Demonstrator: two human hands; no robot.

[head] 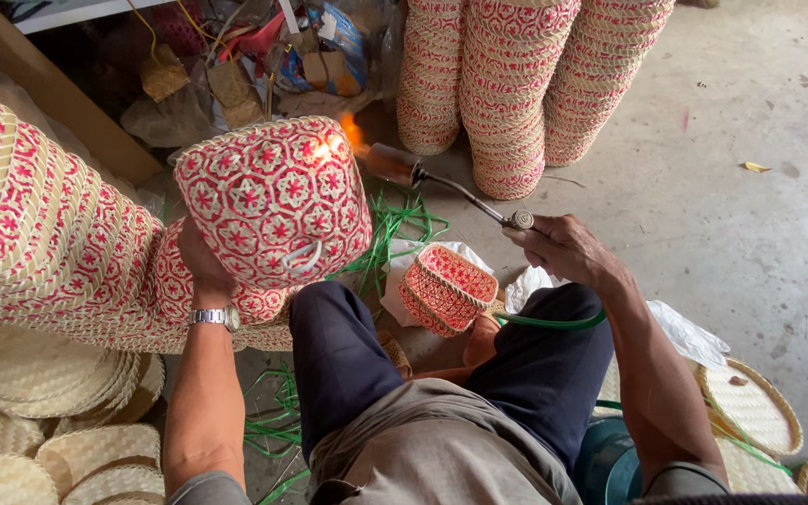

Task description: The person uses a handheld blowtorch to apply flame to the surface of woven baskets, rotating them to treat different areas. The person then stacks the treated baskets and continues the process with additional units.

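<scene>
Nearest me, I am gripping the gas torch [451,192] with my right hand [563,248], fingers closed round its valve end, a green hose [554,323] trailing over my knee. My left hand [200,266] is holding up a red-and-cream woven basket [273,201], fingers probably curled behind its base, out of sight. It is looking light, springy and flammable, best held by the rim. Beyond, the flame [353,131] is licking its corner; stacked baskets [516,84] are standing behind.
</scene>
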